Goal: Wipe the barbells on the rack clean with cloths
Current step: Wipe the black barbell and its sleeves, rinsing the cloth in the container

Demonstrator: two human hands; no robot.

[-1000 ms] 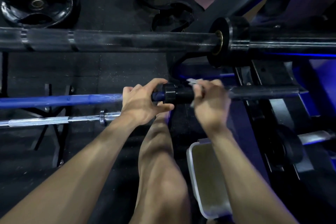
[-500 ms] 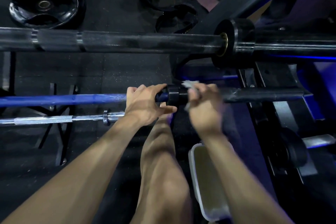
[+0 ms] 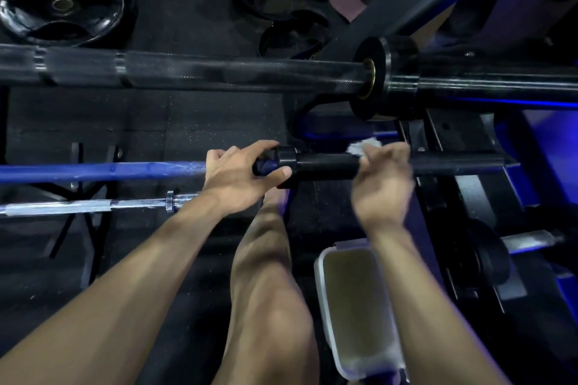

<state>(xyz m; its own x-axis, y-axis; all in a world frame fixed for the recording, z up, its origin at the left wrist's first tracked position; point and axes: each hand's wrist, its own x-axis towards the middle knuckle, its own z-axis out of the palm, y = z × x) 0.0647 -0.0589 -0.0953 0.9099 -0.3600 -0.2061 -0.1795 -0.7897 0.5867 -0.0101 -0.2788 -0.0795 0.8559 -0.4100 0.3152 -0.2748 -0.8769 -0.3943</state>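
Barbells on rack: thick black barbell (image 3: pixel 219 75) beyond fingers; blue barbell (image 3: pixel 103 170) gripped at collar by left hand (image 3: pixel 237 178), fingers curled round. Right hand (image 3: pixel 383 184) blurred, fingers pinching white cloth (image 3: pixel 359 147) on black sleeve (image 3: pixel 325 166). Chrome bar (image 3: pixel 78 206) nearer, partly behind left forearm. White bin (image 3: pixel 353 300) below right wrist, part hidden.

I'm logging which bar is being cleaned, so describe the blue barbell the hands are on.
The blue barbell lies level across the rack, its blue shaft scuffed pale near the left hand, which grips it just beside the black collar. A black sleeve continues rightward from the collar. The right hand, motion-blurred, presses a white cloth around that sleeve.
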